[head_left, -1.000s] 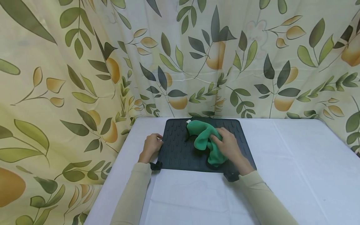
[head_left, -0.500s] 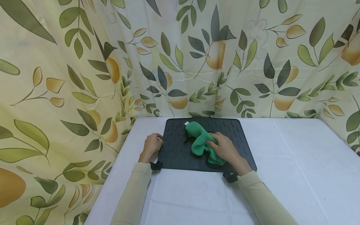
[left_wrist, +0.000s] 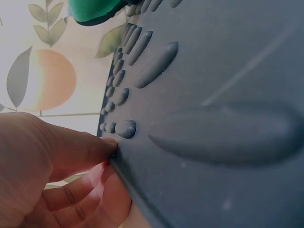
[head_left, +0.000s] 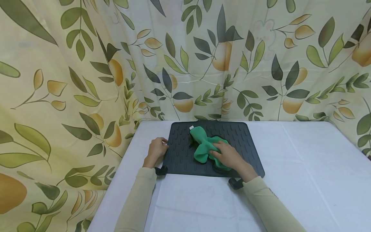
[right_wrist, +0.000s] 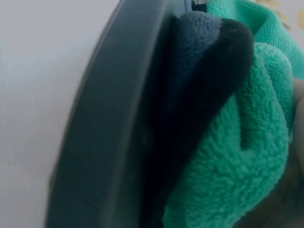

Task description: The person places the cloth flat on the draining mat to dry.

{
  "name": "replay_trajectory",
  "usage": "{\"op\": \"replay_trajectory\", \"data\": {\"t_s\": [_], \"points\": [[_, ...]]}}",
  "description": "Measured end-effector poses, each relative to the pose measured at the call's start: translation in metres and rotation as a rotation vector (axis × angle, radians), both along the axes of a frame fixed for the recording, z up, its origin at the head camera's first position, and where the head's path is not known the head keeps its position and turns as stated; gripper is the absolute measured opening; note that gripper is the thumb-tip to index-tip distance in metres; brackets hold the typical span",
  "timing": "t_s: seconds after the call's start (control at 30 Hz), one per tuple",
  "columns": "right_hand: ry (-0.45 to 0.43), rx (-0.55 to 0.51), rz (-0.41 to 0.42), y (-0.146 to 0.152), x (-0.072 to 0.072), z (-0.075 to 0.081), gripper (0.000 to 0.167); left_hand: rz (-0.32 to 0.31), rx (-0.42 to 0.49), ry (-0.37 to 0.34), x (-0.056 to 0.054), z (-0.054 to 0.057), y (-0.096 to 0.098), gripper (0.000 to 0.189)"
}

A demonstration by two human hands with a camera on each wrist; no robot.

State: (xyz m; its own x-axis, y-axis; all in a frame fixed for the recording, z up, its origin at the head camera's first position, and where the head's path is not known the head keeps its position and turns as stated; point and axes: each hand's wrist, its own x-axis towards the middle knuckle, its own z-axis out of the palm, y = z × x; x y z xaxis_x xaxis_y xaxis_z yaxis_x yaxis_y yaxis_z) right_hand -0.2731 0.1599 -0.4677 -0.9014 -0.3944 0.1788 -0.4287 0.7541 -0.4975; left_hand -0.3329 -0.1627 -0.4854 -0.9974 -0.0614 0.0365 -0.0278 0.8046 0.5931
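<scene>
The right fingers [head_left: 219, 146] are curled into the green cloth [head_left: 200, 136], thumb on the near side; the spacing within the folds is hidden. The left fingers [left_wrist: 114, 192] pinch the left edge of the ridged dark mat [head_left: 181, 151], thumb tip at the upper rim, the others curled below it; the gap is about as narrow as the rim.

The cloth lies on the mat, bunched beneath the right fingers, with a loose lobe and a white tag [head_left: 191, 127] beyond them to the left. Expect a light, soft, limp item, not fragile; the fluffy pile should give a secure grip. Take hold at the gathered middle, as loose ends will probably trail. The mat, on the bench [head_left: 304, 154] between both sets of fingers, appears thin, rubbery and pliable. Hold it at the bare left rim, clear of the cloth.
</scene>
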Motion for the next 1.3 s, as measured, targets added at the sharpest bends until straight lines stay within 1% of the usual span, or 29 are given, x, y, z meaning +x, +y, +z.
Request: {"op": "replay_trajectory", "data": {"t_s": [0.07,0.2,0.27,0.37,0.43,0.53,0.57,0.63,0.77,0.87,1.0,1.1,1.3], "points": [[-0.019,0.004,0.011,0.001,0.000,0.000,0.012,-0.001,0.001,-0.005,0.000,0.000,0.000,0.023],[-0.063,0.004,0.033,0.004,0.000,-0.001,0.033,-0.011,-0.011,-0.012,0.001,0.003,0.000,0.024],[-0.079,-0.001,0.052,0.006,-0.001,-0.001,0.041,-0.017,-0.025,-0.010,0.002,0.005,0.001,0.026],[-0.107,-0.034,0.083,0.009,-0.002,0.002,0.043,-0.027,-0.035,0.005,0.003,0.008,0.003,0.026],[-0.124,-0.069,0.087,0.014,-0.003,0.005,0.046,-0.037,-0.037,0.022,0.005,0.011,0.006,0.024],[-0.134,-0.132,0.051,0.022,-0.004,0.009,0.050,-0.074,-0.047,0.047,0.009,0.014,0.013,0.021],[-0.122,-0.144,0.029,0.025,-0.005,0.010,0.050,-0.092,-0.053,0.050,0.010,0.015,0.016,0.020],[-0.099,-0.158,-0.028,0.031,-0.007,0.011,0.046,-0.134,-0.074,0.051,0.012,0.015,0.023,0.019],[-0.046,-0.111,-0.151,0.043,-0.010,0.011,0.040,-0.225,-0.086,0.057,0.013,0.015,0.035,0.018],[-0.058,-0.056,-0.201,0.049,-0.011,0.010,0.040,-0.267,-0.099,0.074,0.013,0.014,0.043,0.017],[-0.132,-0.006,-0.217,0.053,-0.013,0.005,0.044,-0.281,-0.138,0.102,0.014,0.014,0.052,0.016],[-0.178,0.007,-0.224,0.054,-0.014,0.002,0.046,-0.285,-0.157,0.113,0.013,0.013,0.057,0.017],[-0.186,0.001,-0.233,0.056,-0.016,-0.004,0.040,-0.296,-0.171,0.096,0.011,0.012,0.065,0.022]]}}
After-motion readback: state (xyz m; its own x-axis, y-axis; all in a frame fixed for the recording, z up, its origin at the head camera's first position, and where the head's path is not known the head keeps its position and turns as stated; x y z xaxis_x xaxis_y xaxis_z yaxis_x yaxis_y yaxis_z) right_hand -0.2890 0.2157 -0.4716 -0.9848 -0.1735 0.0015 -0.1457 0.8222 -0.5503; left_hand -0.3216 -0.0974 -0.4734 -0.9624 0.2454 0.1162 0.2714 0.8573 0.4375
